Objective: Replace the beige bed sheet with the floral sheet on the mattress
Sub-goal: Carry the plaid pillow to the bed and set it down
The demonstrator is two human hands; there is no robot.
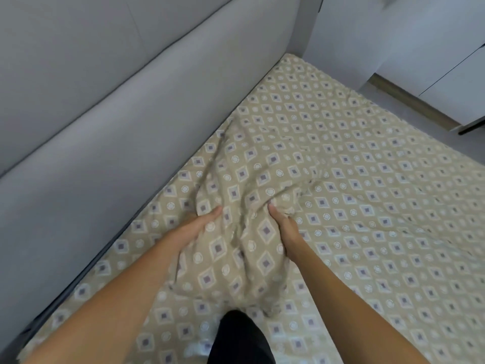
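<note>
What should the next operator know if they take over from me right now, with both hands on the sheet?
Left hand: grips a bunched fold of the beige cotton bed sheet with diamond and circle print.
Right hand: grips the same bunch from the other side.
The sheet covers the mattress beside the grey upholstered headboard; only the middle is gathered up.
Done: gathering begun.
Left: pull the beige sheet off, then spread the floral sheet, which is not in view.

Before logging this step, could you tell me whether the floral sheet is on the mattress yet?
No, only the beige sheet covers it, bunched in both hands.
</note>
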